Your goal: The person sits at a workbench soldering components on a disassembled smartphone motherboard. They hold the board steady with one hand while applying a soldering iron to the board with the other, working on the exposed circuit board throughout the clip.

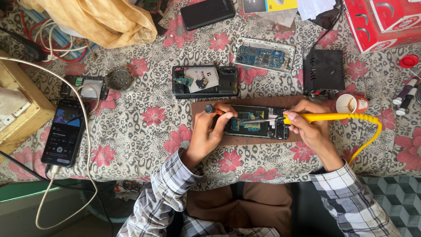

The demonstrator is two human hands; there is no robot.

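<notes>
- Your right hand (312,126) is closed in a pen grip on the yellow soldering iron (324,117). The metal tip runs leftward from the fingers and lands on the board, so holding near the front looks like a choice for fine control.
- The iron's yellow coiled cord (370,131) loops off to the outer side of that hand and away from the work.
- Your left hand (209,131) is closed round a small tool with a dark and orange handle (212,109), probably a screwdriver or pick. The heel of the hand rests beside the phone, likely to steady it.
- The opened phone (256,122) lies flat between your two hands, back cover off, on a brown mat (199,107) that keeps heat off the cloth.
- Look of it: black frame, green-blue circuit board and a metal shield exposed in the middle. The exact joint under the tip is too small to make out.
- Just beyond your left hand is another opened phone in a black frame (205,81); further out, a bare board in a white shell (264,55).
- Beyond your right hand sits a black box (323,70). Just outboard of its knuckles is a small paper cup (351,103).
- Far off your left hand, a lit phone (64,131) sits on a charging cable (83,145).
- All of it rests on a worktop with a floral cloth (144,131).
</notes>
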